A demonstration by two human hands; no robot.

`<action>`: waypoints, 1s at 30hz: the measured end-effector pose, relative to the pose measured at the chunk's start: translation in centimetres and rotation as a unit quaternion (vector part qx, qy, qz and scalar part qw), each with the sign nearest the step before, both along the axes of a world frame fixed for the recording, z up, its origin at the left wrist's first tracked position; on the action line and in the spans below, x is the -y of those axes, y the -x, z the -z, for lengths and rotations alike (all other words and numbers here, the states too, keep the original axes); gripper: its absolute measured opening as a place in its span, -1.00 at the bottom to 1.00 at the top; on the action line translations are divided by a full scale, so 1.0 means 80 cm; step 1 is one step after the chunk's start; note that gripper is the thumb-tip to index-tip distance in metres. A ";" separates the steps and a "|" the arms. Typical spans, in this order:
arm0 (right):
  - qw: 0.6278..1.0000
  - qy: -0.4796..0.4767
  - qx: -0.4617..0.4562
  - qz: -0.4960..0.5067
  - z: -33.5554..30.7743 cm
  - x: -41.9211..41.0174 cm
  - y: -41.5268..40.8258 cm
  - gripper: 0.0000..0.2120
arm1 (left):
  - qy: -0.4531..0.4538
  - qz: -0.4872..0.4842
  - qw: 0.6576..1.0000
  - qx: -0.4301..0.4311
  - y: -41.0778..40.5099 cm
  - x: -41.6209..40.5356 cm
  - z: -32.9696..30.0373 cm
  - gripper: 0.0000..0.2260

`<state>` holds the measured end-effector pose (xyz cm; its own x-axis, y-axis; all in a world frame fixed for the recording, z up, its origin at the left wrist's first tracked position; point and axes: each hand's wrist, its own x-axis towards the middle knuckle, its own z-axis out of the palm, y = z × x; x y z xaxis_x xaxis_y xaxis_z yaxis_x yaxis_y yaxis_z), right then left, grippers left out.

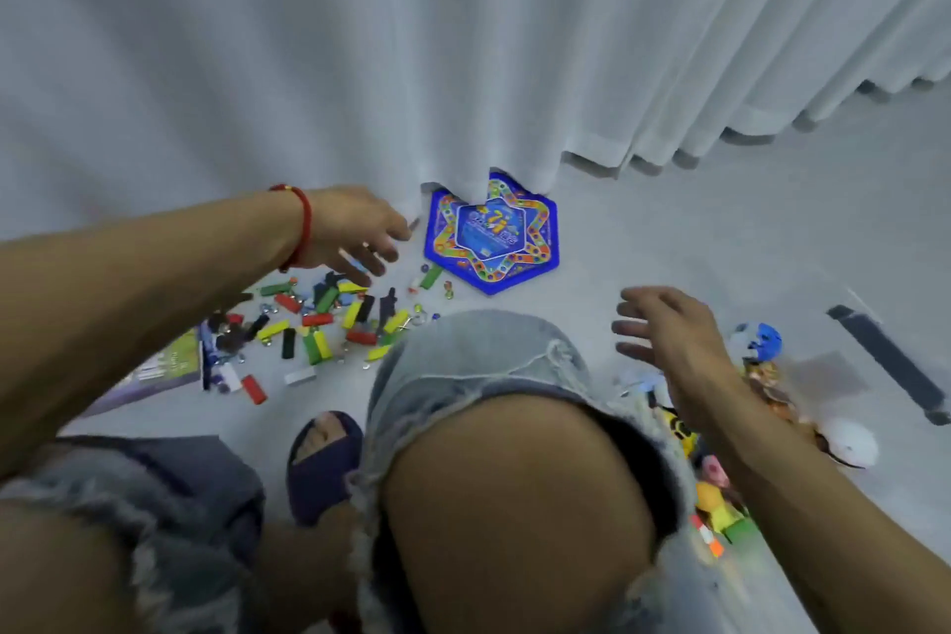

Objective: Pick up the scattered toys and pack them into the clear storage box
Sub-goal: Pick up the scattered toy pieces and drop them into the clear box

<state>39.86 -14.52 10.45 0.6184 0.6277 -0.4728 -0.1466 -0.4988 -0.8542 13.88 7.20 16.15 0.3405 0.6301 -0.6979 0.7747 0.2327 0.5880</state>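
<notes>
Coloured blocks [319, 324] lie scattered just below the left hand's [355, 234] spread, empty fingers [378, 263], the right hand [669, 330] likewise open; a hasty grab could scatter them further.

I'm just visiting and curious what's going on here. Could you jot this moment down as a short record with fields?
setting: pale floor beside a white curtain
left hand: fingers spread, reaching over the coloured blocks, holding nothing visible
right hand: open, above the toys on the right
game board: blue, star pattern, flat on the floor, far edge under the curtain
toy pile on the right: mixed toys, partly hidden by the arm
clear storage box: cannot be made out for sure
</notes>
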 end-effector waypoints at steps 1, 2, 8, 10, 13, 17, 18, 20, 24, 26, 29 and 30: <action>0.998 0.004 0.012 -0.064 0.008 -0.028 0.022 -0.89 | 0.008 -0.002 1.000 -0.029 0.034 -0.007 0.012 -0.76; 0.990 0.022 0.026 -0.134 0.018 -0.056 0.044 -0.89 | 0.014 -0.005 0.998 -0.056 0.064 -0.012 0.025 -0.77; 0.839 0.177 0.180 -0.482 0.139 -0.186 0.139 -0.57 | -0.049 -0.103 0.989 -0.091 0.163 0.007 0.177 -0.85; 0.783 0.205 0.255 -0.529 0.191 -0.218 0.154 -0.41 | -0.051 -0.121 0.986 -0.104 0.171 0.024 0.244 -0.72; 0.726 0.203 0.352 -0.555 0.257 -0.248 0.159 -0.25 | -0.093 -0.080 0.976 -0.180 0.164 0.042 0.323 -0.42; 0.699 0.159 0.397 -0.573 0.309 -0.263 0.167 -0.08 | -0.174 -0.122 0.951 -0.224 0.152 0.047 0.380 -0.24; 0.701 0.143 0.399 -0.574 0.316 -0.261 0.172 -0.04 | -0.187 -0.146 0.949 -0.208 0.150 0.048 0.390 -0.22; 0.706 0.099 0.414 -0.566 0.329 -0.253 0.182 -0.02 | -0.227 -0.162 0.945 -0.169 0.145 0.050 0.405 -0.18; 0.687 0.024 0.458 -0.564 0.350 -0.250 0.196 -0.16 | -0.309 -0.120 0.936 -0.118 0.131 0.052 0.423 -0.25; 0.681 0.007 0.462 -0.569 0.353 -0.257 0.197 -0.22 | -0.329 -0.114 0.931 -0.104 0.125 0.047 0.427 -0.31; 0.671 -0.020 0.458 -0.583 0.352 -0.268 0.199 -0.27 | -0.351 -0.118 0.925 -0.085 0.119 0.035 0.429 -0.44; 0.666 -0.026 0.457 -0.588 0.353 -0.271 0.199 -0.29 | -0.355 -0.119 0.924 -0.078 0.117 0.029 0.430 -0.48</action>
<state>23.92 7.15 -17.79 -0.3017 0.9332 -0.1952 0.9138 0.2247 -0.3382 4.48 4.90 -18.28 0.0637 0.9920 -0.1095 0.8393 0.0061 0.5437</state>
